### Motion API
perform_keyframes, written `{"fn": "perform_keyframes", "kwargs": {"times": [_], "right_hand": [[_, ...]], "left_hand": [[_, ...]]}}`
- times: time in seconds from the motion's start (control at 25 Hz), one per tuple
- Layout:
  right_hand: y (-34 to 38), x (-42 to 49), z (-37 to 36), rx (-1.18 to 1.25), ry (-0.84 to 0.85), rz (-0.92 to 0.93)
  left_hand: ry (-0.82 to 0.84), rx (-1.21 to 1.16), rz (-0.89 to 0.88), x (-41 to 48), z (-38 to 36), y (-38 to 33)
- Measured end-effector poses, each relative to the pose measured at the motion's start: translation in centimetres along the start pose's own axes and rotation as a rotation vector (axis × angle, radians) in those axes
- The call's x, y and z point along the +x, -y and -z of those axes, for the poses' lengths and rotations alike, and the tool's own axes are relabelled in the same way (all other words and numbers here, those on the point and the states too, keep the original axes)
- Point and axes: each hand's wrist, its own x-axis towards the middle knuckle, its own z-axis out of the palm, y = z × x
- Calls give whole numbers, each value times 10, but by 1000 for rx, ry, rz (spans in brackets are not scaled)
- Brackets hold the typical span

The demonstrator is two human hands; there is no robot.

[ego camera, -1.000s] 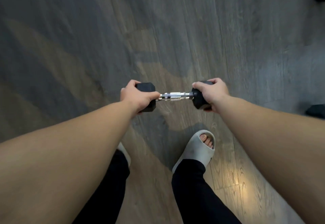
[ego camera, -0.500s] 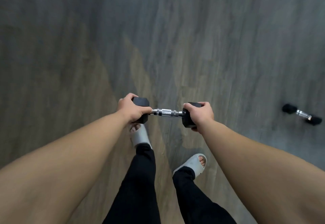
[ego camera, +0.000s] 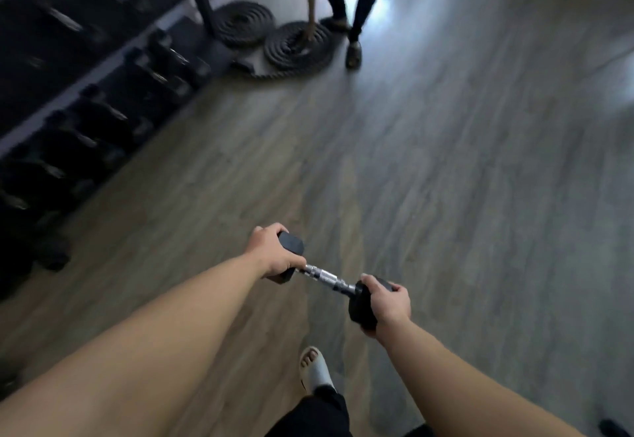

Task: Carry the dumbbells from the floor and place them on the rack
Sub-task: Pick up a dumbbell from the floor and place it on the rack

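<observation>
I hold one black hex dumbbell [ego camera: 324, 277] with a chrome handle out in front of me above the wooden floor. My left hand [ego camera: 272, 255] grips its left head and my right hand [ego camera: 387, 304] grips its right head, so the bar tilts down to the right. The dumbbell rack [ego camera: 79, 93] stands at the upper left, dark and blurred, with several black dumbbells on its tiers. It is well ahead and to the left of my hands.
Two coiled battle ropes [ego camera: 298, 45] lie on the floor past the rack's far end. A person [ego camera: 346, 1] in dark trousers stands beside them, one hand reaching down. My sandalled foot [ego camera: 314, 366] is below the dumbbell. A dark object [ego camera: 614, 428] sits at the bottom right corner.
The view has swung up and left, bringing the rack, ropes and standing person into sight. The dumbbell on the floor at right has left the view. The held dumbbell now tilts down to the right.
</observation>
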Motion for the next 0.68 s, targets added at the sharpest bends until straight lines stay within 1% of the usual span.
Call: {"fn": "perform_keyframes", "kwargs": {"times": [0.16,0.28,0.44,0.56,0.68], "right_hand": [[6,-27,-94,-11,105,-43],[17,-39,-158,-83,203,-24],[41,-42,-244,-168,388,-41],[55,-30,-315,-220,441,-73],[86,-59,-375,-210,477,-85]], "left_hand": [[-72,23,66,19,86,45],[-150,28,113,29,140,80],[-211,-26,203,51,205,113],[-265,-64,286,73,254,130],[-305,-98,332,95,305,144]]}}
